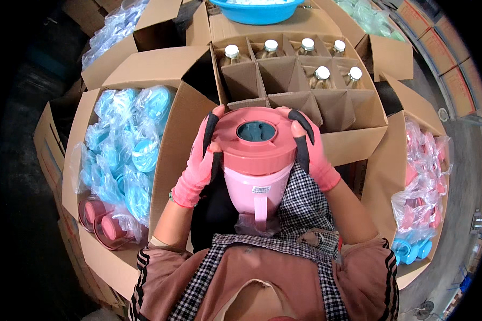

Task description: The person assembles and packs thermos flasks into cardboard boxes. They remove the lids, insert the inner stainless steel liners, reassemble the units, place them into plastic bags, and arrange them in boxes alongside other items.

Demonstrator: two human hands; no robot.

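Note:
A light pink pitcher [242, 187] stands upright in front of my body, its handle pointing toward me. A darker pink lid [260, 165] sits over its top, with a dark round opening in the middle. My left hand [201, 158] grips the lid's left side and my right hand [314, 152] its right side. Both wear pink gloves with black on some fingers, other fingertips bare. Crumpled clear plastic [254, 226] is bunched around the pitcher's base. A small white label [261, 189] is on the body above the handle.
Just beyond stands a divided carton [353, 140] with several white-capped bottles [270, 47]. On the left, an open box [166, 144] holds bagged blue pieces [120, 155]; on the right, another holds bagged pink pieces [420, 171]. A blue basin [257, 13] sits at the far edge.

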